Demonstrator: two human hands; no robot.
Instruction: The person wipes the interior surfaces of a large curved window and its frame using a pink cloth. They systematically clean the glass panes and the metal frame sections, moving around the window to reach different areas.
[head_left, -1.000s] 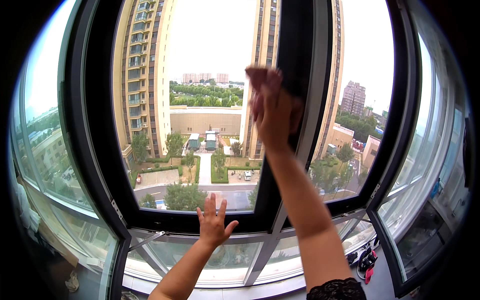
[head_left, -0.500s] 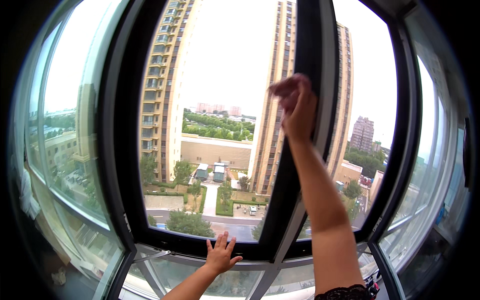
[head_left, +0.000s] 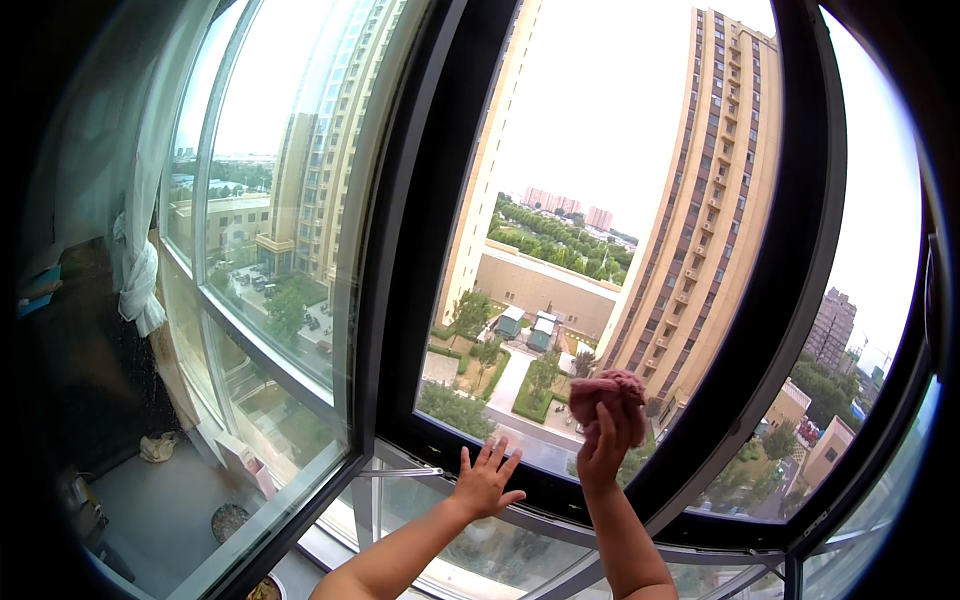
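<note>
My right hand (head_left: 604, 452) is closed round a bunched pink cloth (head_left: 612, 398), holding it up against or just in front of the lower right part of the window glass (head_left: 600, 90). Whether the cloth touches the pane I cannot tell. To its left, my left hand (head_left: 486, 482) is spread with the fingers apart at the bottom edge of the black window frame (head_left: 540, 488). It holds nothing. Both forearms rise from the lower edge of the view.
An opened window sash (head_left: 372, 330) stands at the left, with a metal stay (head_left: 405, 472) beside the sill. A tied white curtain (head_left: 140, 285) hangs farther left. Below it lie a beige cloth bundle (head_left: 160, 446) and a round bowl (head_left: 230, 522). Tall buildings (head_left: 690, 220) stand outside.
My right hand has come down with the pink cloth from high beside the upright frame bar to the lower pane. My left hand stays at the bottom frame. The view has turned left and tilted.
</note>
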